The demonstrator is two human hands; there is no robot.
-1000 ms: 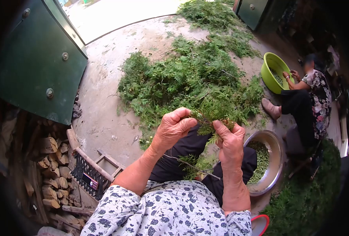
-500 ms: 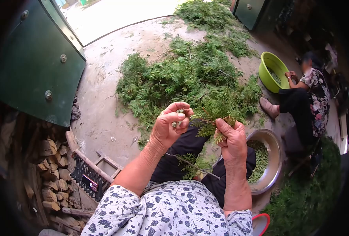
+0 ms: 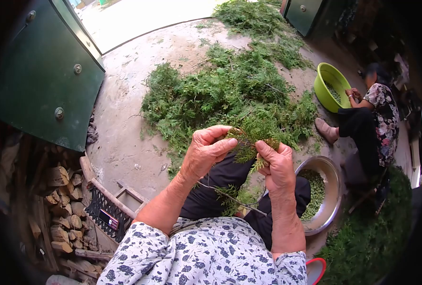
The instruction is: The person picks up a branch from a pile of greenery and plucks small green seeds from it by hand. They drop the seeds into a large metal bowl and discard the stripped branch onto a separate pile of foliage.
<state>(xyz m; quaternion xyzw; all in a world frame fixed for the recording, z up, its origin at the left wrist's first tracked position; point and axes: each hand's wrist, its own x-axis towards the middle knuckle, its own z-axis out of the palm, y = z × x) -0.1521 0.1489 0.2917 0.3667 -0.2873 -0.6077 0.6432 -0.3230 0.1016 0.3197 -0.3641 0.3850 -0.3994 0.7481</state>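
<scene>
My right hand (image 3: 278, 166) grips a leafy evergreen sprig (image 3: 249, 148) between thumb and fingers, held up over my lap. At the sprig's left edge, the thumb and forefinger of my left hand (image 3: 210, 151) close on its foliage. The left palm is turned away, so whatever lies inside it is hidden. Across my dark trousers lies a thin branch (image 3: 230, 197) with some green leaves. Beside my right forearm stands a metal basin (image 3: 335, 190) holding many small green cones (image 3: 314, 192), partly covered by my arm and knee.
A large heap of cut evergreen branches (image 3: 220, 95) spreads over the floor ahead. At right, a seated person (image 3: 382, 114) works at a lime-green tub (image 3: 321, 88). Split firewood (image 3: 68, 218), a phone (image 3: 108, 219) and a green metal door (image 3: 44, 80) are at left.
My left hand has moved right to the sprig and turned; the small green cones seen in its fingers before no longer show. My right hand has shifted slightly left with the sprig.
</scene>
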